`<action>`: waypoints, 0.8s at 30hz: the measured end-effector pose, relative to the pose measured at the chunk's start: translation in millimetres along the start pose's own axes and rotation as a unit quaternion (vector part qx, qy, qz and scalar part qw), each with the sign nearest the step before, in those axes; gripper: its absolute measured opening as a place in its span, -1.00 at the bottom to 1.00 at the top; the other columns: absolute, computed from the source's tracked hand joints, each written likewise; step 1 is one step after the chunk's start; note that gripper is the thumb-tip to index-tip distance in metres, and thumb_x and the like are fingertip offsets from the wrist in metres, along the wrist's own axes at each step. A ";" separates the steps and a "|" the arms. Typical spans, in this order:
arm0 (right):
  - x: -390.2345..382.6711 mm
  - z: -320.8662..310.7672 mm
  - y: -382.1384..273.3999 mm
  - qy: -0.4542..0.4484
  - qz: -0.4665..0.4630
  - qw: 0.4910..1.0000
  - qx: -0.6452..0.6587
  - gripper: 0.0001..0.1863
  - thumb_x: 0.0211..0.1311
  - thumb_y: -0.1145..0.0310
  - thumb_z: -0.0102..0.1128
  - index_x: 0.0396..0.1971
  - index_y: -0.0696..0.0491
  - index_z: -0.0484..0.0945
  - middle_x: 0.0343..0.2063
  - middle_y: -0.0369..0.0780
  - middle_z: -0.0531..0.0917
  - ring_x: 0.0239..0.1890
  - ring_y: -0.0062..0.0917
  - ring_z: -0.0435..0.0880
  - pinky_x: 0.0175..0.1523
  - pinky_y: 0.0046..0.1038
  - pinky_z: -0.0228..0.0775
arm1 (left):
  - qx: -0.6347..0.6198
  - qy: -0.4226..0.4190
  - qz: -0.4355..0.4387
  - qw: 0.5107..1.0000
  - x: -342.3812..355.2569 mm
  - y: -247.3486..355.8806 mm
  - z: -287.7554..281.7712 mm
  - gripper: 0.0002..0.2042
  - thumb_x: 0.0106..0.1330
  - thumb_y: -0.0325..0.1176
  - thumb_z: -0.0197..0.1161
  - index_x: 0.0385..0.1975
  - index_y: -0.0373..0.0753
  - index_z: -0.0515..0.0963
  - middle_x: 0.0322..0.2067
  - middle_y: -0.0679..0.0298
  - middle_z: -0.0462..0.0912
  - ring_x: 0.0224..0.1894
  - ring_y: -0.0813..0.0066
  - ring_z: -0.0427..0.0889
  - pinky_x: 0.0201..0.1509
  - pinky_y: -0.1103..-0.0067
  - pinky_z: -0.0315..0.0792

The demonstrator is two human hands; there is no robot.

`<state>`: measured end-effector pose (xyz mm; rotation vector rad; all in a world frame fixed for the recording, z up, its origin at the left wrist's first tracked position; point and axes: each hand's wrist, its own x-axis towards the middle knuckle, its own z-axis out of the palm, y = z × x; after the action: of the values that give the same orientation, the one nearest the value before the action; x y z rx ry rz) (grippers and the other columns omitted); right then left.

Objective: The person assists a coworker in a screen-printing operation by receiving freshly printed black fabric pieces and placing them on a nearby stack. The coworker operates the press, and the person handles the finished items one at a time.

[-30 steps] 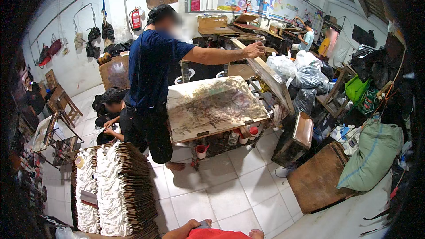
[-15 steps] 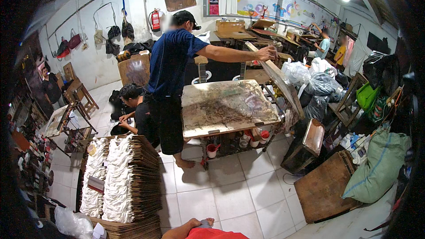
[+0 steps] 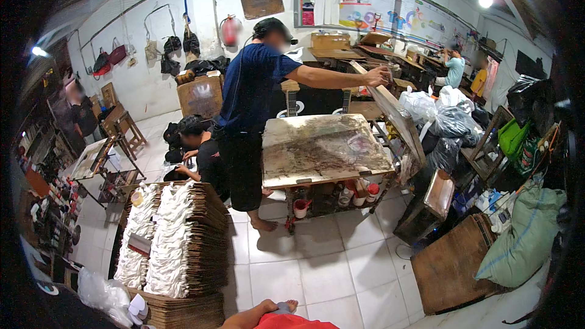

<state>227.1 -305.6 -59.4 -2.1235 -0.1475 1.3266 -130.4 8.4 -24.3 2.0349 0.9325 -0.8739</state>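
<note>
Fingers (image 3: 380, 75) of co-worker (image 3: 251, 94) at upper part of tilted wooden frame (image 3: 399, 116).

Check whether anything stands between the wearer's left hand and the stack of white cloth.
Nothing visible does: tiled floor shows between the left hand and the stack of white cloth.

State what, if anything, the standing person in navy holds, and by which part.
The frame, apparently by its raised edge, nearer the far end.
</note>
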 end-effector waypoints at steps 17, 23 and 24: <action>34.9 56.7 -168.3 -0.106 -0.177 0.941 -0.270 -0.74 -0.14 0.25 0.20 -0.41 0.05 0.61 -0.41 -0.25 0.64 -0.31 -0.52 0.58 -0.16 -0.47 0.43 | -0.175 0.039 -0.072 0.981 -37.7 -17.6 34.3 -0.61 0.16 -0.07 -0.05 -0.17 -0.17 0.52 -0.14 0.16 0.54 -0.11 0.21 0.53 -0.03 0.43 0.38; 49.3 109.1 -238.8 -0.140 -0.250 0.887 -0.362 -0.71 -0.12 0.18 0.17 -0.40 0.01 0.62 -0.38 -0.26 0.64 -0.27 -0.52 0.57 -0.13 -0.46 0.41 | -0.281 0.063 -0.156 0.945 -64.0 -21.8 43.9 -0.59 0.14 -0.02 -0.04 -0.19 -0.19 0.53 -0.15 0.13 0.54 -0.12 0.20 0.53 -0.03 0.44 0.37; 50.3 115.2 -245.0 -0.142 -0.259 0.880 -0.373 -0.71 -0.12 0.16 0.16 -0.40 0.01 0.62 -0.38 -0.27 0.64 -0.27 -0.52 0.57 -0.12 -0.46 0.41 | -0.293 0.064 -0.165 0.940 -67.1 -22.1 44.4 -0.58 0.14 -0.01 -0.04 -0.19 -0.19 0.53 -0.16 0.12 0.54 -0.12 0.20 0.53 -0.03 0.44 0.37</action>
<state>209.1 -38.2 3.6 -2.1860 -1.4492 1.3487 -194.7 -39.3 -0.6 1.4527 1.4401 -0.5376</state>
